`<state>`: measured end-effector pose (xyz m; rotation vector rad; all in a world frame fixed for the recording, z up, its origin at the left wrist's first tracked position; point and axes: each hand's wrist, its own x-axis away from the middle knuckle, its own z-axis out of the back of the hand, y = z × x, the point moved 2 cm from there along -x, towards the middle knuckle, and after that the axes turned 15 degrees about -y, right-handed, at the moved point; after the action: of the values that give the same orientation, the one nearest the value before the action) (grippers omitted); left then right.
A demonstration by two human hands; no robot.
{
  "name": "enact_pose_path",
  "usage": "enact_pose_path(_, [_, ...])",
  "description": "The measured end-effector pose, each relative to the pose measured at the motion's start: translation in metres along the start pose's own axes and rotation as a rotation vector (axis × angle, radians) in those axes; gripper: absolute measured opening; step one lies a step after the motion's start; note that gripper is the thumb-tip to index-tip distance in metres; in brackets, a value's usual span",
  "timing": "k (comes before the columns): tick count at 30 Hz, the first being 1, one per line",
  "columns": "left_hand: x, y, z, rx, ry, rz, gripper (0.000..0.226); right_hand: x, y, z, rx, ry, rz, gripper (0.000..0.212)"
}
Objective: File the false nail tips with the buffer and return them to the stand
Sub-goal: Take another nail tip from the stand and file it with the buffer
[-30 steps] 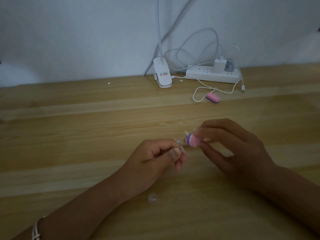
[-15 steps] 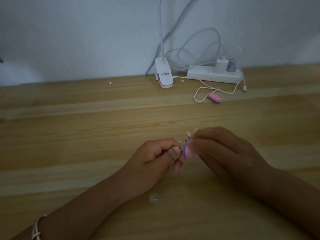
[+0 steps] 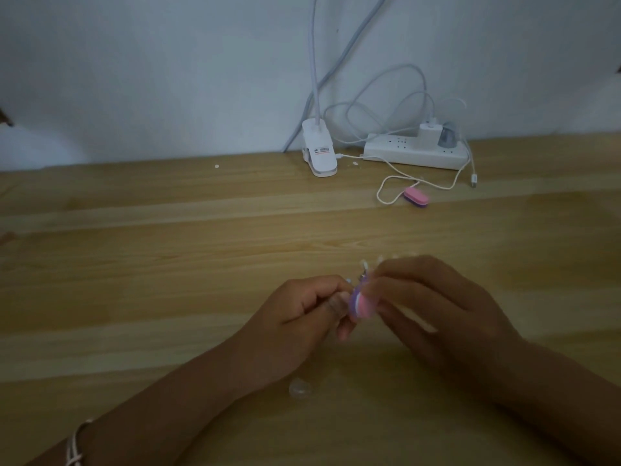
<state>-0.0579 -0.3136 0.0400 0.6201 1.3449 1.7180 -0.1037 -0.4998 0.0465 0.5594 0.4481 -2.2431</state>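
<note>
**Buffer against a pinched nail tip, mid-desk**

Both hands meet over the middle of the wooden desk (image 3: 168, 270). The left hand (image 3: 302, 317) is clenched, its thumb pressed against the forefinger and pinching a nail tip (image 3: 348, 281), of which only a pale speck shows. The right hand (image 3: 437, 307) grasps a pink and purple buffer (image 3: 360, 303) between thumb and fingers. The buffer's end is turned toward the camera and sits right against the left thumb.

Just behind the right fingers, blurred clear pieces of the stand (image 3: 364, 265) poke up; the rest is hidden. A small clear piece (image 3: 300, 388) lies on the desk near the left wrist.

At the back by the wall stand a white lamp clip (image 3: 319, 153) and a power strip (image 3: 415, 153) with plugs in it. A second buffer (image 3: 416, 197) lies beside a loop of white cable (image 3: 386, 193). A bracelet (image 3: 75, 445) circles the left wrist.
</note>
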Motion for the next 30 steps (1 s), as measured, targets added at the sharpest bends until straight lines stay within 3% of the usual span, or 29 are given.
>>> enact_pose_path(3, [0.001,0.001,0.000,0.013,-0.004,0.002,0.026,0.002,-0.004,-0.004,0.070,-0.067,0.067,0.018])
enact_pose_path(5, [0.001,0.002,0.000,0.003,0.007,0.010,0.026,0.001,0.010,0.002,0.134,-0.052,-0.017,0.018])
enact_pose_path(8, [0.000,0.003,-0.001,-0.029,0.006,0.007,0.025,0.000,0.012,0.006,0.076,0.020,-0.090,0.019])
enact_pose_path(13, [0.000,0.005,-0.001,-0.067,0.012,-0.017,0.023,0.003,-0.003,-0.003,0.064,-0.079,0.053,0.025])
enact_pose_path(17, [-0.001,0.000,-0.002,-0.106,0.042,0.020,0.020,0.002,0.018,0.005,0.072,-0.024,-0.080,0.023])
enact_pose_path(21, [-0.001,0.001,0.000,-0.050,0.069,0.012,0.018,0.004,0.004,-0.002,-0.038,-0.012,0.009,0.023])
enact_pose_path(24, [0.000,0.001,0.000,-0.029,0.080,0.011,0.014,0.004,0.009,0.000,0.041,-0.093,0.025,0.024])
enact_pose_path(26, [0.000,-0.001,-0.001,-0.042,0.087,0.023,0.015,0.002,0.019,0.005,0.093,-0.051,-0.050,0.025])
enact_pose_path(30, [0.000,-0.001,0.000,-0.016,0.114,0.018,0.013,0.003,0.004,0.003,-0.069,-0.015,-0.013,0.024])
